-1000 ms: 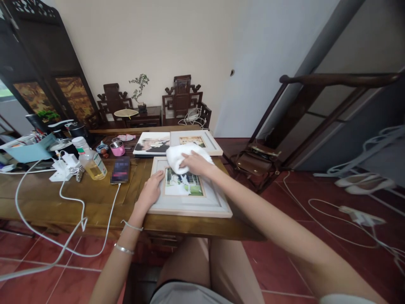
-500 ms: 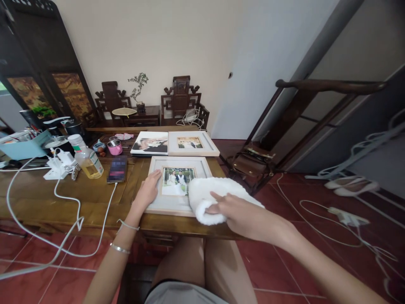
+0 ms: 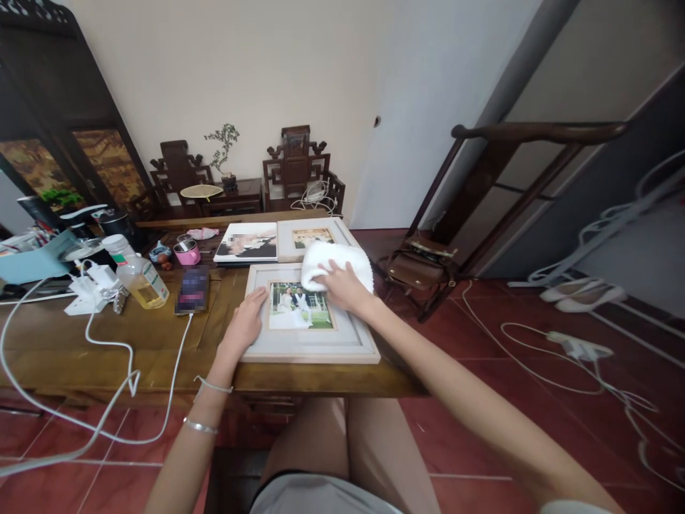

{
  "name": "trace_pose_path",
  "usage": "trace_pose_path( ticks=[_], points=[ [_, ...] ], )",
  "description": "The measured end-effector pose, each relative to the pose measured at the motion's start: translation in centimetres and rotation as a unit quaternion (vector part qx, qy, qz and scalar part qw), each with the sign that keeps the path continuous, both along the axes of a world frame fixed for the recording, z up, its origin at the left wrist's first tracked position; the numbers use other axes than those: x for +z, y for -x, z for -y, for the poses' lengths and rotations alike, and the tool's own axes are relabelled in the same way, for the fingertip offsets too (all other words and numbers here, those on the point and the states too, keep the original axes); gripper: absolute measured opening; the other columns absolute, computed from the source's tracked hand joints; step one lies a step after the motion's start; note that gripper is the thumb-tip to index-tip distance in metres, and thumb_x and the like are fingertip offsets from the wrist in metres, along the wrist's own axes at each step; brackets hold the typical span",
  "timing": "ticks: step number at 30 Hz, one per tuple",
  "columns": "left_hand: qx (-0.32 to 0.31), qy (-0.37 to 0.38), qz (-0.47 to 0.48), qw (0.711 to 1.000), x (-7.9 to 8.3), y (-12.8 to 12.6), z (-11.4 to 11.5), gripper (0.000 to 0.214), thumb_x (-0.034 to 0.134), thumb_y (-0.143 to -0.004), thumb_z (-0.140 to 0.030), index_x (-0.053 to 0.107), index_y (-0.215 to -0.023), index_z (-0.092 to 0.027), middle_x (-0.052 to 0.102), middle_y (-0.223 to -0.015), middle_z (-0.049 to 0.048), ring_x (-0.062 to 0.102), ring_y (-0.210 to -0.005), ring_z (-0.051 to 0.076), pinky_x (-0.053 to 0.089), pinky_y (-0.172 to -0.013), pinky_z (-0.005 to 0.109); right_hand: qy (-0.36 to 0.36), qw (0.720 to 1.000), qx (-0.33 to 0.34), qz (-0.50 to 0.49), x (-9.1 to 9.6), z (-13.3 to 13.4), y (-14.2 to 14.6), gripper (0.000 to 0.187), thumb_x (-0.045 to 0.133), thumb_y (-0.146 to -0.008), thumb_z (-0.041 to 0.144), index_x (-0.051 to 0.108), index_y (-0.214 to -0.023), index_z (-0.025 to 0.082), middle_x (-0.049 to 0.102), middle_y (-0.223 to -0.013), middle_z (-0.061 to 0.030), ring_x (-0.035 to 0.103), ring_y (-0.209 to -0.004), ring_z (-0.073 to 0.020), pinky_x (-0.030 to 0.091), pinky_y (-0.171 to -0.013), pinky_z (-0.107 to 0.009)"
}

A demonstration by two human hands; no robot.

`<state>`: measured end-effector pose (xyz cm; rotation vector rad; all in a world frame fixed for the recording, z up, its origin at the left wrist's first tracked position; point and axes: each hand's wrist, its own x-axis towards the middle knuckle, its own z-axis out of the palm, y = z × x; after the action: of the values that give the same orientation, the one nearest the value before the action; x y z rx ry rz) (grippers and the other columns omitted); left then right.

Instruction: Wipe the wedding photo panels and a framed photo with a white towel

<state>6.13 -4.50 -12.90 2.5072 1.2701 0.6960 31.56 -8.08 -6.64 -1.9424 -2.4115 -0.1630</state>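
Note:
A light picture frame lies flat near the table's front edge, a wedding photo of two people in its middle. My left hand is closed on its left side, fingers over the rail and the thumb hidden. Over the frame's upper right corner, my right hand grips a folded white towel. The towel covers that corner and overlaps part of a second picture frame behind. Left of the second frame is a white-edged photo panel, partly blurred out.
On the wooden table stand a bottle of yellow liquid, a phone on a cable, a pink cup, white chargers and a blue organizer box. A wooden chair holding a brown bag is at right.
My right hand has carried the towel up and left, from the frame's lower right side to its upper right corner. The left hand stays at the left side. The view shifts slightly.

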Motion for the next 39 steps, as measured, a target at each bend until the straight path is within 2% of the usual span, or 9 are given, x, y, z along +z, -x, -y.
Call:
trace_pose_path(
  ticks=[5,9,12,16,20,24,32,35,39],
  points=[
    [0.002,-0.005,0.000,1.000,-0.3,0.0,0.0,0.065,0.033,-0.074,0.005,0.045,-0.132,-0.021,0.041,-0.144,0.0062,0.036,-0.134,0.019,0.032,-0.110,0.046,0.095,0.992,0.088,-0.009,2.1,8.7,1.8,0.061,0.042,-0.066,-0.004,0.062,-0.119,0.018,0.050,-0.133,-0.0167,0.036,-0.128,-0.0352,0.027,-0.100,-0.062],
    [0.005,0.001,-0.013,1.000,-0.1,-0.1,0.1,0.065,0.033,-0.073,0.005,0.044,-0.133,-0.019,0.040,-0.144,0.0071,0.035,-0.135,0.019,0.031,-0.111,0.044,0.188,0.971,0.134,-0.062,5.0,12.7,1.6,0.074,0.038,-0.062,-0.009,0.056,-0.126,0.024,0.060,-0.121,-0.0124,0.046,-0.124,-0.0273,0.041,-0.097,-0.043],
    [0.007,0.001,-0.014,1.000,0.1,-0.1,0.2,0.066,0.034,-0.073,0.005,0.045,-0.133,-0.019,0.040,-0.144,0.0074,0.035,-0.135,0.020,0.032,-0.111,0.045,0.104,0.988,0.093,-0.067,5.6,10.7,0.7,0.078,0.036,-0.063,-0.011,0.049,-0.132,0.024,0.054,-0.129,-0.0117,0.050,-0.120,-0.0250,0.045,-0.093,-0.036],
    [0.007,0.000,-0.015,1.000,0.2,-0.1,0.2,0.066,0.034,-0.073,0.006,0.045,-0.133,-0.020,0.041,-0.144,0.0066,0.035,-0.135,0.019,0.031,-0.111,0.046,-0.085,0.995,0.060,0.009,3.6,3.8,0.0,0.070,0.037,-0.066,-0.012,0.056,-0.125,0.020,0.029,-0.150,-0.0088,0.024,-0.136,-0.0336,0.027,-0.107,-0.053],
    [0.007,0.001,-0.002,1.000,0.2,-0.1,0.2,0.065,0.035,-0.074,0.005,0.046,-0.132,-0.021,0.043,-0.143,0.0058,0.036,-0.134,0.018,0.032,-0.111,0.044,-0.047,0.993,0.099,0.052,0.5,-0.6,0.7,0.069,0.039,-0.067,-0.013,0.058,-0.123,0.022,0.035,-0.147,-0.0079,0.022,-0.136,-0.0360,0.021,-0.106,-0.061],
    [0.009,0.005,0.001,1.000,0.3,-0.2,0.4,0.063,0.033,-0.074,0.005,0.046,-0.132,-0.018,0.042,-0.143,0.0079,0.036,-0.134,0.019,0.031,-0.111,0.045,0.018,0.991,0.128,0.027,-0.6,1.3,1.7,0.066,0.043,-0.066,-0.010,0.058,-0.124,0.018,0.035,-0.146,-0.0117,0.024,-0.135,-0.0365,0.022,-0.107,-0.058],
    [0.011,0.011,-0.004,1.000,0.2,-0.2,0.7,0.065,0.033,-0.075,0.005,0.043,-0.134,-0.019,0.039,-0.145,0.0070,0.034,-0.135,0.020,0.029,-0.111,0.045,0.144,0.975,0.166,-0.044,2.4,12.3,3.9,0.069,0.042,-0.066,-0.006,0.054,-0.129,0.019,0.035,-0.146,-0.0118,0.024,-0.136,-0.0341,0.027,-0.106,-0.055],
    [0.010,0.010,-0.009,1.000,0.3,-0.2,0.8,0.065,0.033,-0.075,0.005,0.043,-0.135,-0.019,0.038,-0.146,0.0071,0.033,-0.136,0.019,0.029,-0.112,0.043,0.126,0.978,0.166,-0.035,2.0,12.2,4.2,0.068,0.042,-0.066,-0.005,0.054,-0.128,0.019,0.035,-0.147,-0.0118,0.024,-0.136,-0.0355,0.027,-0.106,-0.056],
    [-0.013,0.005,-0.029,0.999,0.7,-0.3,0.8,0.066,0.033,-0.075,0.005,0.041,-0.136,-0.018,0.038,-0.146,0.0068,0.032,-0.136,0.018,0.029,-0.112,0.043,0.090,0.987,0.129,-0.025,0.5,7.1,3.2,0.068,0.042,-0.068,-0.005,0.052,-0.131,0.021,0.033,-0.148,-0.0101,0.025,-0.135,-0.0357,0.026,-0.106,-0.057]
  ],
)
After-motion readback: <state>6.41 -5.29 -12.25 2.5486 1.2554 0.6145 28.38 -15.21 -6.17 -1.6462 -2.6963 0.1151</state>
